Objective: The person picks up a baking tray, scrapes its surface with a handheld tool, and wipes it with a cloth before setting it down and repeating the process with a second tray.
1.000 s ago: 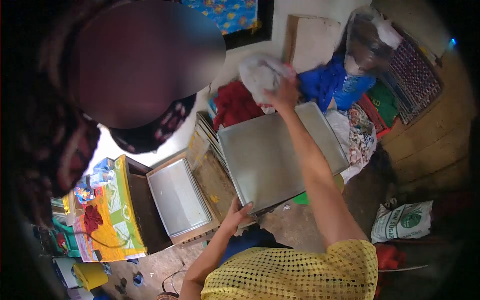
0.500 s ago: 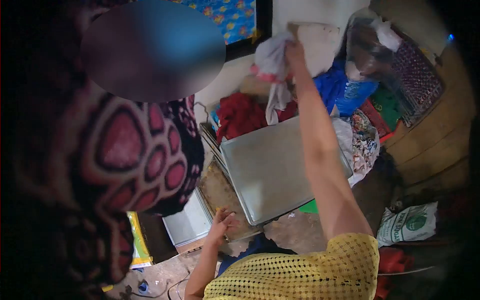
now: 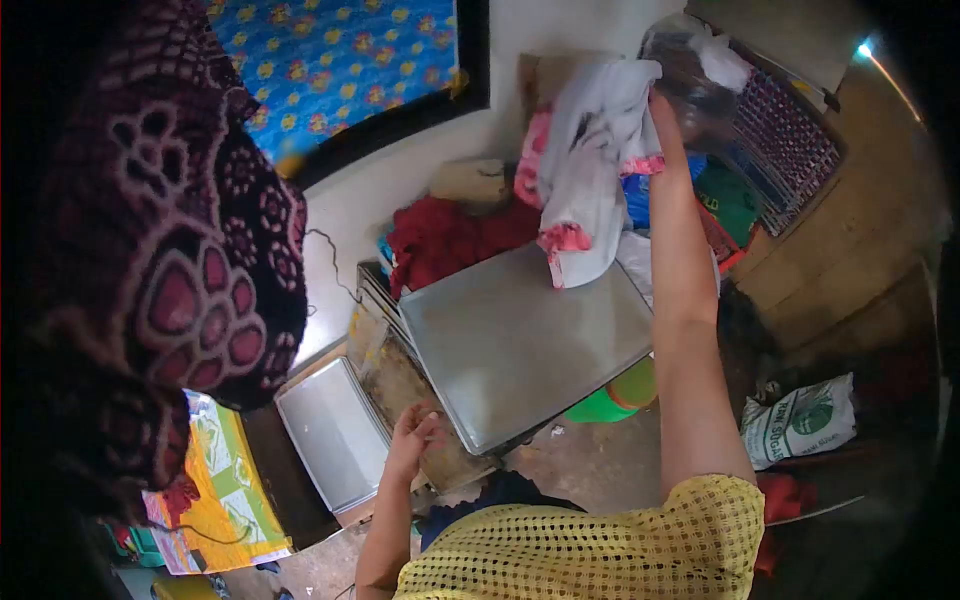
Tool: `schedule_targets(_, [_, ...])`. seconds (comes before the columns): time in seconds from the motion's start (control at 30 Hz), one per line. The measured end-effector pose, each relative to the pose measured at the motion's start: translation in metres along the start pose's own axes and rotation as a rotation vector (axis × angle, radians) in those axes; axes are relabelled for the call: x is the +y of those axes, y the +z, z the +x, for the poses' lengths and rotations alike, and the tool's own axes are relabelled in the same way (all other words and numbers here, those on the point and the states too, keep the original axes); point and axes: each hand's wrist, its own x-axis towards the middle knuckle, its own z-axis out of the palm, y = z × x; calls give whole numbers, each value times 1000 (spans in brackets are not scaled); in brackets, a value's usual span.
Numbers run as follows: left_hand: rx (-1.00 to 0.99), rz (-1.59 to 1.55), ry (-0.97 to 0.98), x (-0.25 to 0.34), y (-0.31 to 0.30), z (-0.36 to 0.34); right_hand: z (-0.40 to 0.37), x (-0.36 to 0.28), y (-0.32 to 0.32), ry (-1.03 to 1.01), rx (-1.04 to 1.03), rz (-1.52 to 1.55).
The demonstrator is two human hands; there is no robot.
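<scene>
A white cloth garment with pink edging (image 3: 590, 150) hangs from my right hand (image 3: 660, 110), which is raised at the end of my outstretched arm. The fingers are closed on its upper edge and partly covered by the fabric. The garment's lower end droops over the far edge of a large grey metal tray (image 3: 530, 345). My left hand (image 3: 415, 438) is held low by the tray's near left corner. Its fingers are apart, with nothing in them. Dark red cloth (image 3: 450, 240) lies behind the tray, left of the hanging garment.
A purple-black patterned cloth (image 3: 210, 300) hangs close on the left. A smaller metal tray (image 3: 335, 430) sits left of my left hand. A green container (image 3: 615, 395) stands beneath the large tray. At right lie a printed sugar sack (image 3: 805, 420) and a woven basket (image 3: 785, 150).
The bunched white garment has spread out and hangs longer, its end lower over the tray. My right hand has shifted right. The view has turned, showing more of the blue flowered curtain.
</scene>
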Motion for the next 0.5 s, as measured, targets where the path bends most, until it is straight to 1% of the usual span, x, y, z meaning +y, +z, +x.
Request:
schedule_targets(0.03, [1,2,-8,1,2,0,-24,-19,3,-75,13,-388])
schedule_targets(0.1, [-36,0,-5,-6,0,5,-35,-18,2,-181,17,-813])
schedule_targets(0.17, [-48,16,-3,-7,2,5,-28,17,-8,-248,3,-885])
schedule_targets(0.2, [-42,34,-2,-4,5,3,-39,13,3,-170,-179,-897])
schedule_targets(0.27, [-14,75,27,-4,10,1,-62,44,25,-78,-229,-981])
schedule_targets(0.3, [8,97,55,-7,13,2,-69,57,27,44,-483,-1035])
schedule_targets(0.33, [28,118,86,-8,15,3,-75,106,27,-34,-511,-1212])
schedule_targets(0.4, [22,145,94,-3,19,2,-109,132,53,360,-631,-1252])
schedule_targets(0.47, [10,151,98,0,23,1,-151,145,77,572,-675,-1407])
schedule_targets(0.5, [4,144,99,-1,23,-1,-167,142,86,578,-657,-1436])
